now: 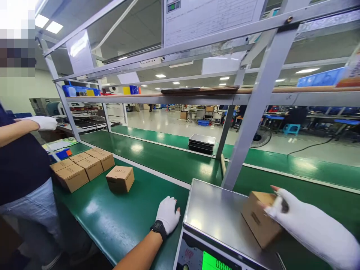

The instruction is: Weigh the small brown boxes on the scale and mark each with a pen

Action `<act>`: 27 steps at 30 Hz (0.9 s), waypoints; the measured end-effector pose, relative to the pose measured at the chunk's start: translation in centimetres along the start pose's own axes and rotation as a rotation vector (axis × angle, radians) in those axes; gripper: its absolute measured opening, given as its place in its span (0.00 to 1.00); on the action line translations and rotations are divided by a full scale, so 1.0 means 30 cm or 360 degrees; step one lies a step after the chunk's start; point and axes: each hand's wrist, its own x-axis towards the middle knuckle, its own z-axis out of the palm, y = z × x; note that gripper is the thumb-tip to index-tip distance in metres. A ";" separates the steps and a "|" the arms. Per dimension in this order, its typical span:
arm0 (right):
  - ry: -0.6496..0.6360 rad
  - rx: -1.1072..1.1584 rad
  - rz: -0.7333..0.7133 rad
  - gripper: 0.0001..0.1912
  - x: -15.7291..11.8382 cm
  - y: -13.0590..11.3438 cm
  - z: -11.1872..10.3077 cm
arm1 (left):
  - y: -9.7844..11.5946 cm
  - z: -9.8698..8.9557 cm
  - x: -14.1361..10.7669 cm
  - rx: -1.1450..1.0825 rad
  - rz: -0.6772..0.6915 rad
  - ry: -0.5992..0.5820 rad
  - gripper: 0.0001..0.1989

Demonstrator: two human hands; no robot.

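Note:
My right hand (285, 204), in a white glove with bare fingertips, grips a small brown cardboard box (260, 223). The box is tilted and slightly blurred at the right end of the scale's metal plate (216, 210); whether it touches the plate I cannot tell. Below the plate, the scale's display (215, 260) glows green, its digits partly cut off. My left hand (168, 215), also gloved, with a black watch on the wrist, lies on the green work surface just left of the scale. Its fingers are stretched out with the thumb apart, holding nothing.
One cardboard box (120, 179) stands alone on the green surface (118, 221), near a group of several boxes (90, 167). A co-worker (25, 161) stands at the left. Metal uprights (253, 105) carry a shelf behind the scale. A stacked metal-topped device (201, 143) sits farther back.

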 end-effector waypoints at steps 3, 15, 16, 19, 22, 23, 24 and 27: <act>-0.0342 0.0068 -0.0097 0.33 -0.033 -0.091 -0.034 | -0.007 -0.005 -0.002 0.0022 0.0010 0.0007 0.16; -0.0082 0.0723 0.0722 0.25 -0.363 0.289 0.390 | -0.010 -0.077 -0.003 0.0021 0.0144 -0.0155 0.17; -0.0047 0.0658 0.0730 0.24 -0.418 0.299 0.422 | -0.010 -0.079 -0.002 0.0019 0.0140 -0.0177 0.17; 0.0052 0.0633 0.0708 0.23 -0.527 0.284 0.461 | -0.010 -0.084 0.001 0.0016 0.0117 -0.0233 0.19; 0.0093 0.0665 0.0698 0.26 -0.552 0.257 0.456 | -0.005 -0.089 0.004 -0.0005 0.0081 -0.0257 0.20; 0.0099 0.0625 0.0706 0.27 -0.550 0.253 0.452 | -0.003 -0.092 0.003 -0.0020 0.0068 -0.0258 0.21; 0.0100 0.0572 0.0720 0.27 -0.547 0.250 0.448 | 0.000 -0.095 0.000 -0.0041 0.0053 -0.0256 0.21; 0.0062 0.0509 0.0750 0.29 -0.539 0.250 0.437 | 0.011 -0.102 -0.021 -0.0135 -0.0007 -0.0231 0.21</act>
